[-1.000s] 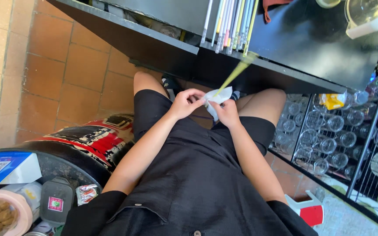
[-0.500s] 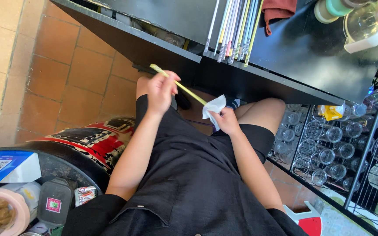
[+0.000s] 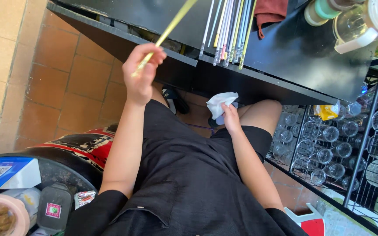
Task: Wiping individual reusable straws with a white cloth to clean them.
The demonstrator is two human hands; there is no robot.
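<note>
Left fingers pinching long pale-yellow straw, right fingers gripping crumpled white cloth

I count one straw in my left hand, one cloth in my right hand, and about ten straws far on the counter.

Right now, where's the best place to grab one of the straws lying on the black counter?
Take a straw by the end that overhangs the counter edge, coming from below and in front. The ends stick out free there; farther up the straws lie flat, packed side by side.
</note>
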